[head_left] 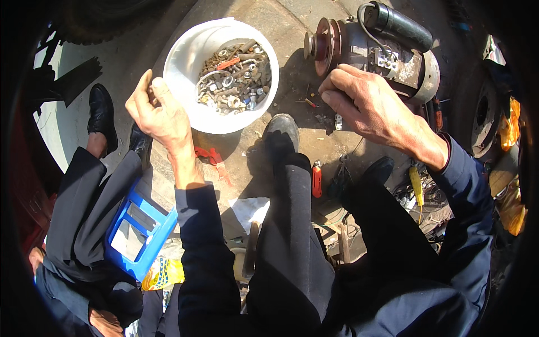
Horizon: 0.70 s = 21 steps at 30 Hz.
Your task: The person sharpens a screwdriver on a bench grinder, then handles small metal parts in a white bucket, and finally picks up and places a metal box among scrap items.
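My left hand (163,115) is raised at the left wall of a white bucket (182,67), fingers curled toward the thumb. A small dark shape shows between them, too unclear to name. Inside the bucket lies a heap of bolts and nuts (238,78), with a red piece among them. To the right, my right hand (373,106) is closed, thumb against the bent fingers; what it holds, if anything, is hidden. Just beyond it an electric motor (356,48) lies on the ground, with a grooved pulley (325,48) and a black cylinder (398,25) on top.
A red-handled tool (317,180) lies between my legs, and a yellow-handled tool (416,185) lies farther right. Red straps (212,160) rest below the bucket. Another person (73,213) sits at the left near a blue plastic frame (160,230). A wheel (483,118) stands at the right.
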Tool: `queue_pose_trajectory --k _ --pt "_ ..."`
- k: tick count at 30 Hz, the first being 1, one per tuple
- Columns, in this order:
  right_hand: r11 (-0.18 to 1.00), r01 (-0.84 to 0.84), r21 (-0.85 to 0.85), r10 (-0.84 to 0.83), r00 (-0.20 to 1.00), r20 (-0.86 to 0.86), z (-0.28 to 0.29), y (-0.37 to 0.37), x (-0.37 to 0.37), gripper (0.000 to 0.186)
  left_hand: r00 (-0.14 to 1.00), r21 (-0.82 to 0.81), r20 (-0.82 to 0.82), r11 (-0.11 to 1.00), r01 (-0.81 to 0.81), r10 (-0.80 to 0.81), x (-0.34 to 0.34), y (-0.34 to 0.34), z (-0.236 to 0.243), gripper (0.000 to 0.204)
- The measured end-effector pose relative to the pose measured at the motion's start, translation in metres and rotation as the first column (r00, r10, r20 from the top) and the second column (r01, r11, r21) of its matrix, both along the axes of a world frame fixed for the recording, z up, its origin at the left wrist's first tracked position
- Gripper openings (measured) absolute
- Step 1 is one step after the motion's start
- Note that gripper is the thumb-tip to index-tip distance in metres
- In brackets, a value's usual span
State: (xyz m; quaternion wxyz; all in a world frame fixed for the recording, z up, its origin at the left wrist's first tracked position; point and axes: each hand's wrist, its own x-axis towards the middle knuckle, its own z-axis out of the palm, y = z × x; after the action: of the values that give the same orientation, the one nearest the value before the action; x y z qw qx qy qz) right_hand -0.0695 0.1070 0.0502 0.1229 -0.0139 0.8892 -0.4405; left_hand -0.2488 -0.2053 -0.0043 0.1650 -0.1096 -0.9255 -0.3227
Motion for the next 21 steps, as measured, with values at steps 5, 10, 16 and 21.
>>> queue_pose_trajectory --k 5,10,16,21 --pt "0.988 0.155 -0.011 -0.141 0.920 0.366 -0.011 0.015 0.113 0.014 0.918 0.508 0.174 0.831 0.226 -0.356 0.119 0.037 0.047 0.014" --pt "0.951 0.301 0.070 -0.274 0.716 0.642 -0.055 -0.016 0.205 0.025 0.601 0.381 0.560 0.821 0.424 -0.570 0.178 0.083 -0.021 0.013" --pt "0.902 0.431 -0.020 -0.341 0.741 0.579 -0.079 -0.041 0.248 0.024 0.693 0.097 0.616 0.910 0.404 -0.374 0.164 0.120 -0.116 0.021" --pt "0.869 0.495 0.006 -0.406 0.705 0.582 -0.077 -0.024 0.263 0.023 0.713 -0.025 0.507 0.818 0.575 -0.485 0.158 0.133 -0.136 0.021"
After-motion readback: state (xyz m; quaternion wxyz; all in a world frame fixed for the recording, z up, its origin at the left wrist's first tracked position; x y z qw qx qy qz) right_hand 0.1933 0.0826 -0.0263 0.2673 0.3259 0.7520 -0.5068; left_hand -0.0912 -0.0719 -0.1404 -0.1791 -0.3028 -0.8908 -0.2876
